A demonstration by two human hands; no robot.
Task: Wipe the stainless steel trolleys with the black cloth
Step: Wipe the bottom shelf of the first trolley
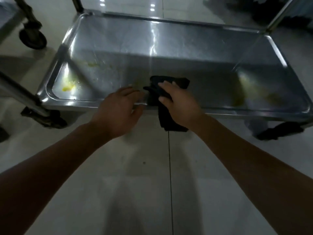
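Pale glossy floor tiles (144,175), dim light, ceiling lamps mirrored in them. In front of you, low down, the bottom shelf of a steel trolley (194,46), a shallow tray with a raised rim. A second trolley's castor (33,37) shows at far left.

Black cloth (165,92): draped over the near rim, part lying on the tray floor, part hanging down outside toward the tiles. Your right hand (177,102) lies on top of it, fingers curled over the fabric and pinning it to the rim. Your left hand (118,111) is just beside the cloth at the rim, fingers loosely apart, holding nothing; whether the fingertips touch the steel, you can't tell through the blur.

Step in hand, by my reading: starting this shelf. It isn't clean yet. A yellow smear (68,86) sits in the near left corner, fainter specks (93,64) lie beyond it, and a dull yellowish patch (254,92) sits toward the right.

Next move likely calls for gathering the hanging end up into the palm, then sweeping out to a corner with firm pressure.

Hard to make out: the trolley's upper shelves are out of frame, the uprights are cut off, and the right wheel is a dark blur.
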